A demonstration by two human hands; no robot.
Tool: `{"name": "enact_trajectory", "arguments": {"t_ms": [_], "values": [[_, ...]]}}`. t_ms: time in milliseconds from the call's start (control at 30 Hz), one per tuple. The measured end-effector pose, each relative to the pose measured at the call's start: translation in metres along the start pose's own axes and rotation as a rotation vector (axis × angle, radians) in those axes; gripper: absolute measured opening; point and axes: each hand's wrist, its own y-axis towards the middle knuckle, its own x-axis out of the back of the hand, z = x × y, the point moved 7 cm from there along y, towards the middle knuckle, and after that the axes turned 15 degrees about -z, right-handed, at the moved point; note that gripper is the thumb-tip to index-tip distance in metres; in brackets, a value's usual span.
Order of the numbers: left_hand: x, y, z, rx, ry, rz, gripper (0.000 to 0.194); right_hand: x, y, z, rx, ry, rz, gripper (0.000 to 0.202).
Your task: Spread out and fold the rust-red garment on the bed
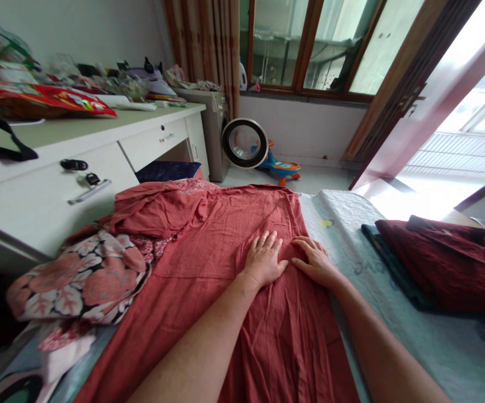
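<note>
A long rust-red cloth garment [208, 246] lies spread over the bed, wrinkled along its right side and bunched at its far left end. My left hand [264, 259] rests flat on it near the middle, fingers spread and pointing away from me. Close beside it, my right hand [314, 261] lies palm down on the garment's right edge, fingers stretched toward the left hand. Neither hand grips anything. To the left is a crumpled floral cloth [86, 277], with leaf shapes in salmon, white and black.
Folded dark red clothes [447, 263] lie on the light blue bedsheet [351, 235] at right. A white desk [53, 196] on the left carries a red snack packet [49, 101] and clutter. Beyond are a washing machine with its door [248, 143] open, a blue-orange ride-on toy [282, 166] and an open room door [418, 106].
</note>
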Motion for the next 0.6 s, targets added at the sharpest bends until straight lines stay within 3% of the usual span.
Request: {"name": "enact_trajectory", "arguments": {"t_ms": [600], "values": [[-0.0002,0.0006,0.0,0.006,-0.001,-0.008,0.067,-0.002,0.0008,-0.0049,-0.012,0.018,-0.076,0.036]]}}
